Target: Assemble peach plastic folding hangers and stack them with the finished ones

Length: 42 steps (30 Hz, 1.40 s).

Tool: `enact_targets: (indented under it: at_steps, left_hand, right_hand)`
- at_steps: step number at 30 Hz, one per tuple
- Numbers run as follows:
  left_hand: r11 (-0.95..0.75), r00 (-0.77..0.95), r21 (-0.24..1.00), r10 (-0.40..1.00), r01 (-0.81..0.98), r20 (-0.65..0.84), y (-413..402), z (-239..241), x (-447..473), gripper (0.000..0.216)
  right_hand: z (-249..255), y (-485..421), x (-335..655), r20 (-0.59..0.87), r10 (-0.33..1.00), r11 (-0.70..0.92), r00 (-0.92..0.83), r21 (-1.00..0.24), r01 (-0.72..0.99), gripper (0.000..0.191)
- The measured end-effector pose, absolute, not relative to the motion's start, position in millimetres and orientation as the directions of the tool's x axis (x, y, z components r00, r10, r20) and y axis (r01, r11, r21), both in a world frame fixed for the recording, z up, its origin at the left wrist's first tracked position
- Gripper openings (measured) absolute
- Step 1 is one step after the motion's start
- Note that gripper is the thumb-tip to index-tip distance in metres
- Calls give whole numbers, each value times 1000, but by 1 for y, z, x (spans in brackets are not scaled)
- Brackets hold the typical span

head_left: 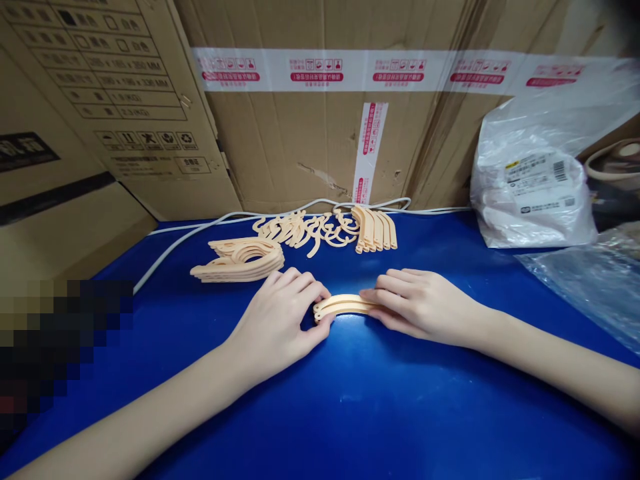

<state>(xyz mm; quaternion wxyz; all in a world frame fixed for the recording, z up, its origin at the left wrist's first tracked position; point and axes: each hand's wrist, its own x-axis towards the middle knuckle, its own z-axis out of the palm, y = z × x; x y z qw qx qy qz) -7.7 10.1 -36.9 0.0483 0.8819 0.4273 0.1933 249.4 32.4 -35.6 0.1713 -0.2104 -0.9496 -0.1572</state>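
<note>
Two curved beige plastic strips [349, 304], which look like hanger arms, lie side by side low over the blue table [360, 407]. My left hand [285, 317] pinches their left end between thumb and fingers. At the right end, my right hand [415, 303] closes around them and hides that end. Behind my left hand sits a stack of beige folded hangers [240, 260]. Farther back is a loose pile of beige hooks [295, 229]. To its right stands a row of similar curved strips [375, 229].
Cardboard boxes [300, 133] with printed tape wall off the back and left. A white cable [185, 230] runs along the table's rear. At the back right sits a white plastic bag [535, 180] with a label, and clear plastic film [585, 280] lies in front of it.
</note>
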Motion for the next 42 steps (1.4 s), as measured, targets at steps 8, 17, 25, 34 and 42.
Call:
enact_targets:
  at_steps: [8,17,25,34,42]
  left_hand:
    - [-560,520,334,828,758,209,8,-32,-10,12]
    - [-557,535,363,828,747,169,7,-32,-10,15]
    - [-566,530,346,824,748,202,7,-35,-11,10]
    - [-576,537,347,817,740,211,6,-35,-11,16]
    - [-577,539,359,816,734,209,8,-36,-12,13]
  right_hand:
    - [-34,35,260,313,445,882,-839,9,471,36]
    - [-37,33,257,302,494,867,-815,-111,485,36]
    - [-25,40,253,286,530,845,-798,-108,523,36]
    - [8,127,228,265,724,605,-637,200,771,30]
    - [-2,171,209,183,767,569,-616,253,783,26]
